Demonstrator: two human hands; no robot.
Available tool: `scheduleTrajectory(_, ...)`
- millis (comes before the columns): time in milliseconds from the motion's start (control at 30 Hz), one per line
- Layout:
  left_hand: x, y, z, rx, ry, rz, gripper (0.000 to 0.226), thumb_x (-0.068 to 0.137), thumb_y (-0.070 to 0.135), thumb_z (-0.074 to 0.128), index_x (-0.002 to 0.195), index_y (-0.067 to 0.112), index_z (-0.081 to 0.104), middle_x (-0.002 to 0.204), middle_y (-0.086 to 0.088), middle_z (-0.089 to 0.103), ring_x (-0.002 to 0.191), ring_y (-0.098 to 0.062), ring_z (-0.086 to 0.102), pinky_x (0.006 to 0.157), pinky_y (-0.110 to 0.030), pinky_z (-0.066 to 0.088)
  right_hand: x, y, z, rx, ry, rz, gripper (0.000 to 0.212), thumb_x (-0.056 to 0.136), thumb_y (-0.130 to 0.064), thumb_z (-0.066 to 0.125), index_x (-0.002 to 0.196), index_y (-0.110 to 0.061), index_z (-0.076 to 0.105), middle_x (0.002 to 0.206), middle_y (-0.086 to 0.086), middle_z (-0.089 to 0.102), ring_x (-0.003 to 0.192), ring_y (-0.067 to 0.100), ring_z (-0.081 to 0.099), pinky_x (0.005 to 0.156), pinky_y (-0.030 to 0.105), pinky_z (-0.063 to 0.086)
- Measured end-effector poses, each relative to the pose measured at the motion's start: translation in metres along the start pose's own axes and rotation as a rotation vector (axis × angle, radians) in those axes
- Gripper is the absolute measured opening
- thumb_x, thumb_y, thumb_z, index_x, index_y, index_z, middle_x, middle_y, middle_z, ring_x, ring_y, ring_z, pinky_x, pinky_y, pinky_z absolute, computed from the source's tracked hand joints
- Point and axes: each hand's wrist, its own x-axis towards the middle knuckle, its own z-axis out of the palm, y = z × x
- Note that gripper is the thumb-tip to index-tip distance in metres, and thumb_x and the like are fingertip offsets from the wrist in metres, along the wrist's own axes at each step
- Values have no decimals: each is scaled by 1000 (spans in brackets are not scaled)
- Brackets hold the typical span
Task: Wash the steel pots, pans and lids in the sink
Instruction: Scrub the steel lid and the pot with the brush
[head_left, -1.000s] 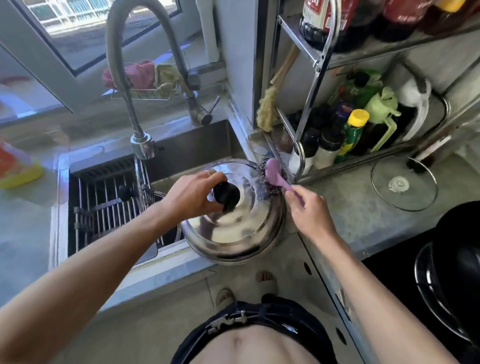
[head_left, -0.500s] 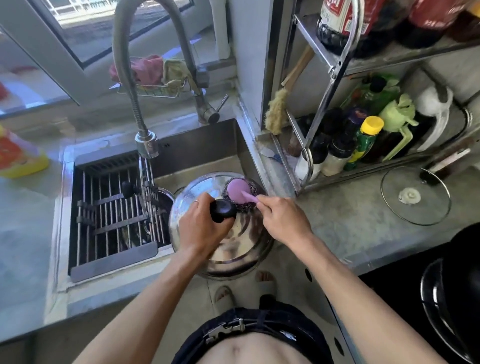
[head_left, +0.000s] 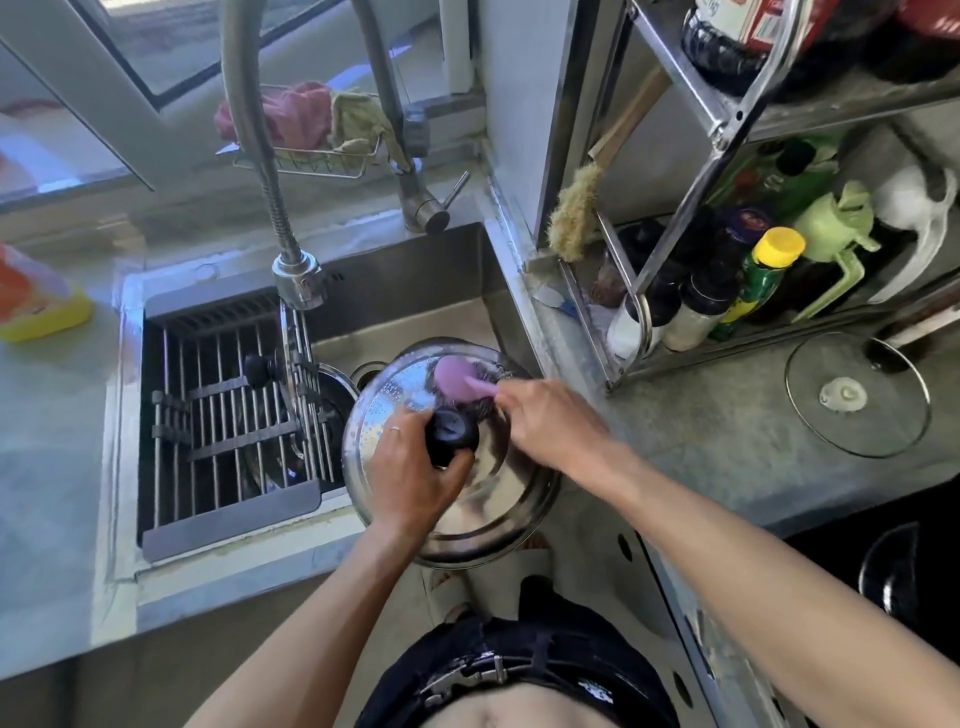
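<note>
A large steel lid (head_left: 498, 525) is held tilted over the front right corner of the sink (head_left: 415, 291). My left hand (head_left: 410, 473) grips its black knob (head_left: 451, 435). My right hand (head_left: 550, 423) holds the pink handle of a steel-wool scrubber (head_left: 460, 382), which presses on the lid's far upper part. Another steel lid or pot (head_left: 332, 395) with a black knob stands in the sink, partly hidden behind the drying rack (head_left: 228, 415).
The tall spring faucet (head_left: 291, 249) hangs over the sink's middle. A metal shelf rack (head_left: 727, 260) with bottles stands on the right counter, a glass lid (head_left: 857, 395) beside it. A black pan (head_left: 904, 571) sits at far right. A yellow container (head_left: 41, 306) lies at left.
The lid has shifted left from the counter edge toward the sink. The scrubber moved from the lid's right rim to its upper middle, and my left hand turned on the knob.
</note>
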Motion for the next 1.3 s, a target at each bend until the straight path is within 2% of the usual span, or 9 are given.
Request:
scheduleTrajectory(100,2,1,-1,-16,4,-13,51,69,19,88,110,2,63,102,-16,64,91,-36,61,79,-36,43,17,15,-7,-13,75,197,30,100,-14,46,119,-23,67,83,1,58,71,28,57,59,34,40)
scheduleTrajectory(267,4,0,0,-11,15,24,53,67,20,89,109,1,63,101,-19,65,90,-39,63,79,-43,50,13,9,-12,33,-26,82,24,100,-17,45,105,-24,68,67,-6,54,55,22,53,49,27,35)
scheduleTrajectory(333,6,0,0,-12,7,7,53,68,19,90,111,1,63,103,-18,65,92,-38,63,80,-39,47,23,16,-16,1,25,181,24,102,-20,43,108,-22,67,79,2,62,62,24,56,50,28,35)
scheduleTrajectory(500,4,-2,0,-21,-4,23,51,69,30,79,110,4,62,103,-16,65,91,-37,63,79,-42,49,27,-5,-9,-14,-76,77,19,99,-23,46,91,-26,62,97,12,68,77,30,61,63,35,45)
scheduleTrajectory(633,5,-1,-1,-20,-9,22,50,70,22,87,110,3,63,100,-16,65,90,-36,62,78,-42,48,31,-3,-11,12,29,165,28,101,-14,44,114,-19,68,103,7,69,82,30,61,64,35,42)
scheduleTrajectory(800,4,-2,1,-29,-7,24,56,65,21,90,110,2,64,101,-17,66,90,-39,64,78,-45,51,22,18,-5,20,68,242,25,102,-27,42,103,-18,66,85,9,60,81,35,60,63,37,43)
scheduleTrajectory(933,3,1,-2,-42,16,46,52,66,30,79,107,3,64,99,-15,66,88,-38,64,77,-43,51,5,18,-6,14,-31,156,23,102,-28,44,94,-21,64,76,3,60,70,28,56,58,35,44)
scheduleTrajectory(1067,4,2,-2,-55,6,18,52,66,32,76,108,2,64,99,-16,66,88,-38,64,77,-44,51,-13,14,11,63,82,181,25,102,-29,43,110,-22,66,88,9,70,76,32,61,61,35,45)
scheduleTrajectory(1300,2,0,-1,-69,10,14,53,71,39,70,110,4,63,100,-14,67,90,-37,63,78,-44,50,-22,10,16,98,164,305,24,102,-27,43,108,-22,66,97,12,68,91,36,59,66,36,39)
